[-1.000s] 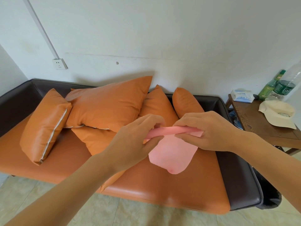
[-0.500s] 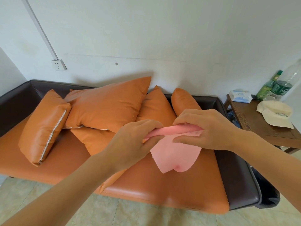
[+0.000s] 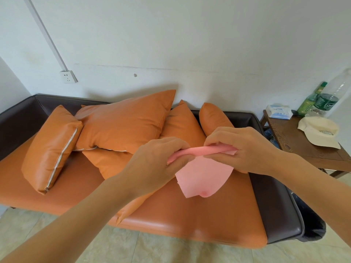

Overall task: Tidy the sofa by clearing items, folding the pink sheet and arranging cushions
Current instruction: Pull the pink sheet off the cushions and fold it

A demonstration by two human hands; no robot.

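I hold a small pink sheet (image 3: 204,177) in the air above the right half of the orange sofa (image 3: 190,215). Its top edge is rolled into a thick band. My left hand (image 3: 157,166) pinches the left end of that band, and my right hand (image 3: 245,149) pinches the right end. The loose part hangs down below my fingers. Several orange cushions lie in a heap on the sofa: a large one (image 3: 123,122) against the back, one (image 3: 51,147) leaning at the left, others (image 3: 182,124) behind my hands.
A dark brown sofa frame (image 3: 275,205) rims the seat. To the right, a wooden side table (image 3: 303,149) carries a cream cap (image 3: 319,131), a tissue pack (image 3: 278,112) and two bottles (image 3: 326,99). A wall socket (image 3: 68,76) sits above the sofa's left end. Tiled floor lies in front.
The hanging part of the pink sheet has grown shorter as the rolled band at the top took up more of it. Both hands stay at the same place.
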